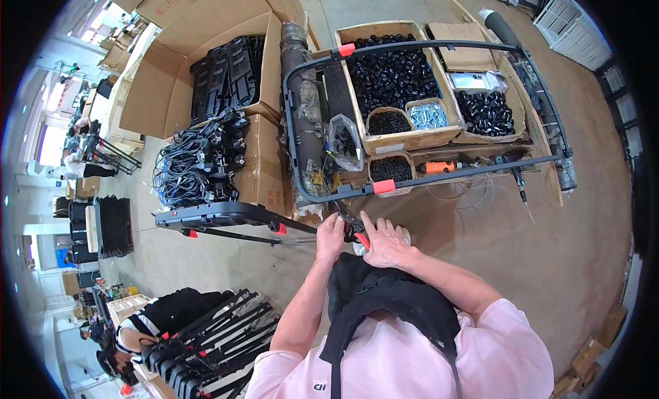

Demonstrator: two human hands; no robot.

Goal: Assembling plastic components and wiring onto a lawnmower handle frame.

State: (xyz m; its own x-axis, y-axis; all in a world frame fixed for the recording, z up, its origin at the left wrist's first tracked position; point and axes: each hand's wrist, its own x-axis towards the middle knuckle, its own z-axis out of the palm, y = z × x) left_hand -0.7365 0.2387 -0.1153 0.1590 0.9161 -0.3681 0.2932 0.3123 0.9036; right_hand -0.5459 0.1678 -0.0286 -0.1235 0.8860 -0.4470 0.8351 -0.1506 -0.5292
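A black tubular frame (439,176) with rounded corners and red sleeves stretches across in front of me. Below its near bar, a dark bracket-like part (351,227) with a red piece (362,240) sits between my hands; its exact kind is hard to make out. Closed on the left side of this part is my left hand (329,240). My right hand (386,242) lies over its right side, back upward, with the red piece between thumb and forefinger. Partly hidden behind the right fingers is a small white object (405,235).
Beyond the frame stand a wooden box of black caps (391,73), cartons of dark screws (391,169) and silver screws (427,115), and an orange tool (439,167). At left are cables (195,162) and a large carton (161,90). A person (171,313) bends over stacked black frames (220,344).
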